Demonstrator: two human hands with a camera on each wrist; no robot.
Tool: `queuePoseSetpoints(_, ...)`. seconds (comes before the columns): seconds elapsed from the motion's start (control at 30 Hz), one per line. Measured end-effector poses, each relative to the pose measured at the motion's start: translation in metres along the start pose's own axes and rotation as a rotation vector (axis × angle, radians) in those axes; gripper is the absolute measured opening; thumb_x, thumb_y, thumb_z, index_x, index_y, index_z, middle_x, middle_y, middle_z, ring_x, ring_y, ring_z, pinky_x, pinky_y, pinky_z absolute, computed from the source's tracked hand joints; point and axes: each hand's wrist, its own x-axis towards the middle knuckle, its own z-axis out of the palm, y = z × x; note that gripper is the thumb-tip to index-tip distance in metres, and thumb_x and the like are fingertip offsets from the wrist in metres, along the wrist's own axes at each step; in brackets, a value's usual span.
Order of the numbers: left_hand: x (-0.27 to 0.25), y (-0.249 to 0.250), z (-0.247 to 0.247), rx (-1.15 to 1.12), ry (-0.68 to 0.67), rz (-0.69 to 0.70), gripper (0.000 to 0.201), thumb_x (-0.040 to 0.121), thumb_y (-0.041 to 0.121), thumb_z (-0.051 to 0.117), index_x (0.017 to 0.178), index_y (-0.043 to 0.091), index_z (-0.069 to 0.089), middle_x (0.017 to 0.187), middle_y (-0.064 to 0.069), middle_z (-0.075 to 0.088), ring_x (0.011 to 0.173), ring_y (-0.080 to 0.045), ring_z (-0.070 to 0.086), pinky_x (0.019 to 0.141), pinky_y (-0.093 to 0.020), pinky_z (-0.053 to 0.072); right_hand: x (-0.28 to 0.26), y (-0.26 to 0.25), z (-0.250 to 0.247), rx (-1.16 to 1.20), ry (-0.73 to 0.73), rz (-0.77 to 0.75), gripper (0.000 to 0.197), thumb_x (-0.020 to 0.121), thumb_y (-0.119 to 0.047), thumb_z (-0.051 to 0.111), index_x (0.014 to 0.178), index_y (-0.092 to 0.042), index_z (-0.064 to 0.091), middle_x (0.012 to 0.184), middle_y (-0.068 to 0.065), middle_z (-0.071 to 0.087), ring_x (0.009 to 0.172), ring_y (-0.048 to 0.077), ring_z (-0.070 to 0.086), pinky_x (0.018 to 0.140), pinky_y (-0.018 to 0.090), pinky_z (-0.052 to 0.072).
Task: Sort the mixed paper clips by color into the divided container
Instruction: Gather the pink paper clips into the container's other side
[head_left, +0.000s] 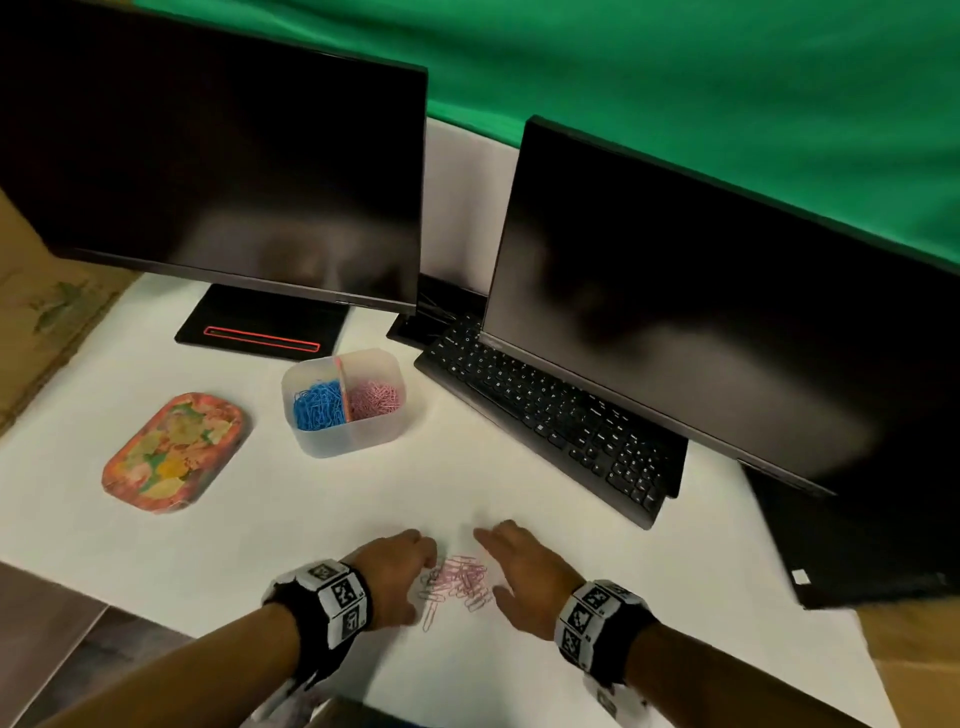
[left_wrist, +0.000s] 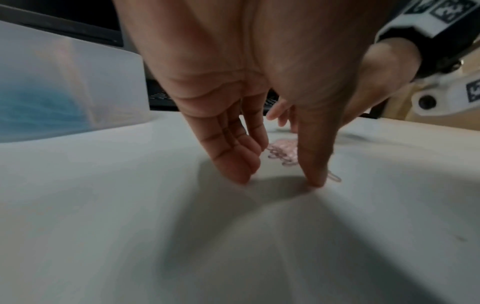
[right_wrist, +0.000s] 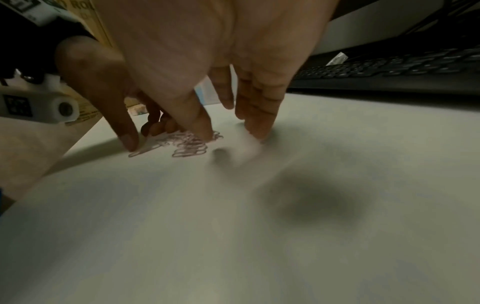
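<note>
A small pile of pink paper clips (head_left: 460, 581) lies on the white table near its front edge. My left hand (head_left: 418, 574) is just left of the pile and my right hand (head_left: 494, 564) just right of it, both with fingers extended down to the table. In the left wrist view my left hand (left_wrist: 279, 179) touches the table with its fingertips, the pink clips (left_wrist: 283, 153) just beyond. In the right wrist view my right hand (right_wrist: 231, 131) flanks the clips (right_wrist: 189, 147). The translucent divided container (head_left: 358, 441) holds blue clips (head_left: 318, 406) on the left and pink clips (head_left: 375, 397) on the right.
A flowered oval tray (head_left: 174, 453) lies left of the container. Two dark monitors (head_left: 218, 156) stand at the back, and a black keyboard (head_left: 550, 415) runs under the right one. Brown cardboard borders the table on the left.
</note>
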Motion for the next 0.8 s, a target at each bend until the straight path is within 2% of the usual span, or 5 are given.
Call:
queuePoseSetpoints(0.13,0.004,0.006,0.002,-0.063,0.046,-0.020,0.050,0.075,0.032,0.072,0.117,0.020,0.049,0.115,-0.002,0.055,0.103,-0.021,0.056,0.080,-0.025,0.041,-0.004,-0.004,0.017,0.017,-0.069,0.105,0.068,0.092,-0.023,0.058,0.149,-0.021,0.023,0.146,-0.001,0.026,0.131,0.021,0.042,0.110,0.028,0.036)
queuePoseSetpoints(0.33,0.008,0.011,0.008,-0.122,0.112,-0.003,0.067,0.071,0.035,0.075,0.130,0.023,0.044,0.122,0.000,0.054,0.110,-0.019,0.056,0.093,-0.028,0.045,0.013,-0.020,0.026,0.061,-0.028,0.120,0.050,0.090,-0.026,0.061,0.135,-0.017,0.043,0.132,0.004,0.042,0.115,0.028,0.055,0.099,0.037,0.046)
queuePoseSetpoints(0.43,0.007,0.012,0.009,-0.095,0.111,0.025,0.057,0.073,0.033,0.073,0.124,0.025,0.049,0.116,0.002,0.052,0.106,-0.020,0.057,0.090,-0.029,0.046,0.022,-0.016,0.024,0.053,-0.011,0.098,0.043,0.090,-0.027,0.059,0.130,-0.016,0.048,0.130,0.005,0.047,0.115,0.028,0.055,0.098,0.035,0.045)
queuePoseSetpoints(0.6,0.013,0.018,0.004,-0.055,0.177,0.024,0.022,0.087,0.031,0.056,0.107,0.021,0.060,0.099,0.001,0.054,0.100,-0.023,0.059,0.079,-0.025,0.042,0.032,-0.019,0.019,-0.015,0.018,0.037,0.031,0.095,-0.027,0.053,0.123,-0.014,0.056,0.120,0.009,0.055,0.108,0.029,0.057,0.089,0.034,0.045)
queuePoseSetpoints(0.8,0.021,0.019,0.000,0.028,0.167,0.019,0.023,0.094,0.030,0.049,0.109,0.016,0.061,0.109,-0.007,0.059,0.100,-0.026,0.059,0.084,-0.033,0.046,0.043,-0.024,0.015,-0.088,-0.014,0.030,0.030,0.098,-0.021,0.043,0.123,-0.009,0.055,0.120,0.013,0.055,0.106,0.033,0.057,0.088,0.038,0.046)
